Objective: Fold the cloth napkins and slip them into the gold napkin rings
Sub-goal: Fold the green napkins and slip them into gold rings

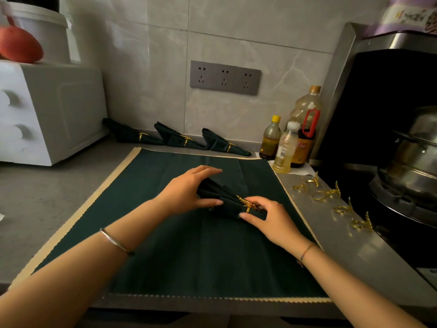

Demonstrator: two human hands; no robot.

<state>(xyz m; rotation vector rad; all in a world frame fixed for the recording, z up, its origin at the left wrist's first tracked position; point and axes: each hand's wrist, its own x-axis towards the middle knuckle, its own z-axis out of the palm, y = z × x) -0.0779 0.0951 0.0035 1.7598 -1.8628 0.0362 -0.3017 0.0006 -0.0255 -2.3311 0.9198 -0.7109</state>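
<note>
A folded dark green napkin lies on a flat green cloth with a cream scalloped border. A gold leaf-shaped ring sits around the napkin's narrow end. My left hand grips the wide fanned end. My right hand pinches the narrow end at the ring. Three folded napkins with gold rings, one, another and a third, lie along the back wall. Several loose gold rings rest on the counter strip to the right.
A white drawer cabinet stands at the left. Oil and sauce bottles stand at the back right. A stove with a steel pot fills the right side. A wall socket strip is on the tiles.
</note>
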